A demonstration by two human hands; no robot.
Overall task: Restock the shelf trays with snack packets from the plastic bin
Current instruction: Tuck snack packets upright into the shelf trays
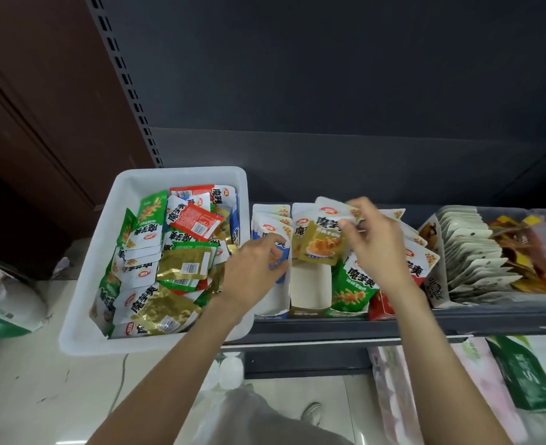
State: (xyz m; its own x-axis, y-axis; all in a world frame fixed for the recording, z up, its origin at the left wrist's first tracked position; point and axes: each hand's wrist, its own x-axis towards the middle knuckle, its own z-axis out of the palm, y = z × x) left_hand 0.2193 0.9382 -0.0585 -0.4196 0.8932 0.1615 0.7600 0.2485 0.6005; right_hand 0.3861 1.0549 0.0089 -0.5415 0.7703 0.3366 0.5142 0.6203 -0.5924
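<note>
Snack packets (156,261) lie loose in the white plastic bin (82,284), which sits on the shelf edge directly left of the cardboard shelf trays (310,290). Landmark: the yellow tray, second from the bin, whose front half shows bare card. Right hand (374,248), above and just right of this tray, pinches a white-topped packet (332,208) by its upper edge over the yellow packets (318,242) standing at the tray's rear. Left hand (255,268), just left of the tray, has its fingers curled on a blue packet (279,260) in the neighbouring blue tray (270,303). For a clean step, judged from this layout: match flavour to tray colour, lower the packet upright with its printed face forward, seat it in front of the standing row, and use the left hand to steady the adjoining stack so nothing tips across the divider.
</note>
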